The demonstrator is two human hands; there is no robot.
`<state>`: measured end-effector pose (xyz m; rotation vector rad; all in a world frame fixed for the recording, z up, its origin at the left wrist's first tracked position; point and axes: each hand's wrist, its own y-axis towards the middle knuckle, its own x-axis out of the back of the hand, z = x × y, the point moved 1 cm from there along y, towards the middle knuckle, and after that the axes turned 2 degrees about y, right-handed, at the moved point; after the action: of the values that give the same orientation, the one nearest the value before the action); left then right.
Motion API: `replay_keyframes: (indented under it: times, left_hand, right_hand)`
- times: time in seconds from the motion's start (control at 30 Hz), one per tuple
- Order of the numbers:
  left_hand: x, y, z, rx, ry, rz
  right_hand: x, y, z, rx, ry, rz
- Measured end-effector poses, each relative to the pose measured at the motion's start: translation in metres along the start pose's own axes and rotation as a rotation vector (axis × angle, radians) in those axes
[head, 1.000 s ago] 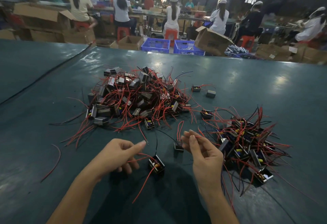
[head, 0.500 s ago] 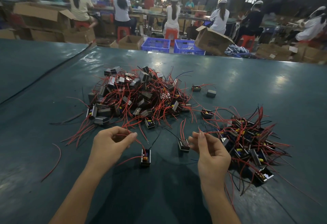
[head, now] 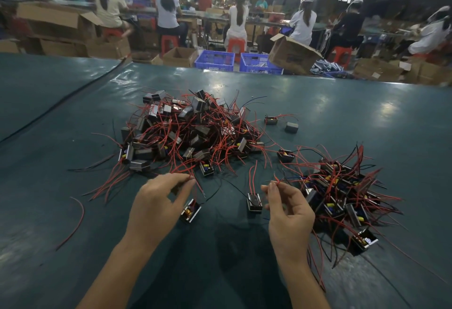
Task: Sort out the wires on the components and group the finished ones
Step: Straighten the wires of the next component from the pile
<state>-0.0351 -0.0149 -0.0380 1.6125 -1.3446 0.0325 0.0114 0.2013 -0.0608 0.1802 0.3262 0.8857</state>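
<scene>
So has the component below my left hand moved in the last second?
Yes. The component has shifted left, nearer the loose red wire at far left, while the left hand pinches its wires.

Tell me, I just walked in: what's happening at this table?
Wired components are being sorted by hand on a green table. The left hand pinches a red wire running to a small component; the right hand pinches another red wire end. A big tangled pile lies ahead, a smaller pile to the right.

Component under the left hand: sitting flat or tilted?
Tilted: the component leans corner-down, its open face turned up toward the camera.
</scene>
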Motion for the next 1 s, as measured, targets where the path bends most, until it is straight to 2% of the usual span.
replay_keyframes:
  times: [0.17,0.33,0.47,0.53,0.67,0.73,0.8,1.0]
  left_hand:
    - [0.002,0.0,0.003,0.224,-0.317,0.232]
    - [0.015,0.003,0.023,0.31,-0.035,0.468]
    - [0.022,0.006,0.025,0.512,-0.286,0.667]
    - [0.023,0.007,0.026,0.544,-0.335,0.623]
    - [0.023,0.005,0.032,0.455,-0.009,0.459]
    - [0.022,0.004,0.032,0.403,0.045,0.416]
    - [0.02,0.003,0.031,0.366,0.017,0.386]
    - [-0.005,0.0,0.015,0.405,-0.149,0.305]
  right_hand:
    - [0.0,0.001,-0.001,-0.006,-0.012,-0.01]
    - [-0.001,0.001,-0.001,-0.01,-0.015,-0.008]
    - [0.0,0.0,-0.002,-0.028,-0.027,-0.011]
    - [0.0,0.0,-0.002,-0.031,-0.028,-0.011]
    - [-0.001,0.0,0.0,-0.024,-0.022,0.004]
    - [-0.001,0.0,0.0,-0.023,-0.023,0.003]
    - [-0.001,0.0,-0.001,-0.02,-0.023,0.002]
    - [-0.001,0.0,-0.002,-0.013,-0.032,0.002]
